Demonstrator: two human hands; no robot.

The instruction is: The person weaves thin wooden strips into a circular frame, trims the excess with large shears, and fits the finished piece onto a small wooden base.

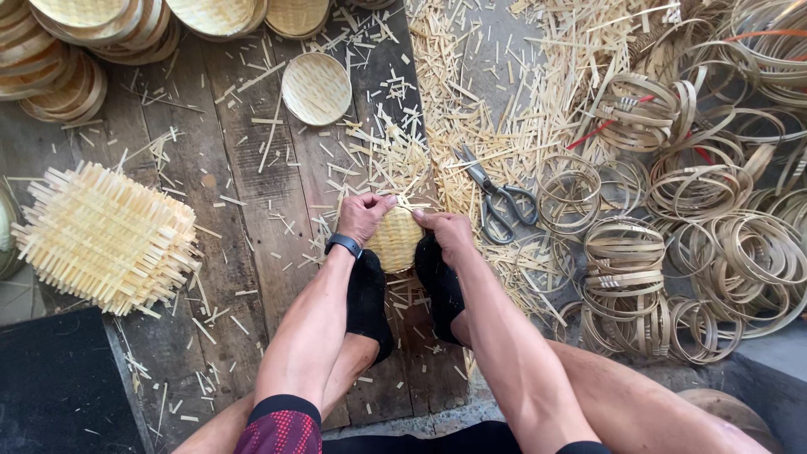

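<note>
Head view: woven basket [395, 240] between gripping fingers [380, 202]

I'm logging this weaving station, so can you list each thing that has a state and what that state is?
Small woven basket: gripped by both hands, braced between the feet.
Left hand: closed on the basket rim.
Right hand: closed on the rim.
Scissors: lying unused, blades shut.
Finished round tray: lying alone on planks.
Woven square mats: stacked.

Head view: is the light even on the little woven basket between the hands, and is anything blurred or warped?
Head view: soft, even daylight, no glare; the small woven basket between left hand and right hand is sharp, as are the scissors; the bamboo rings bend slightly toward the right edge from wide-angle distortion.
</note>
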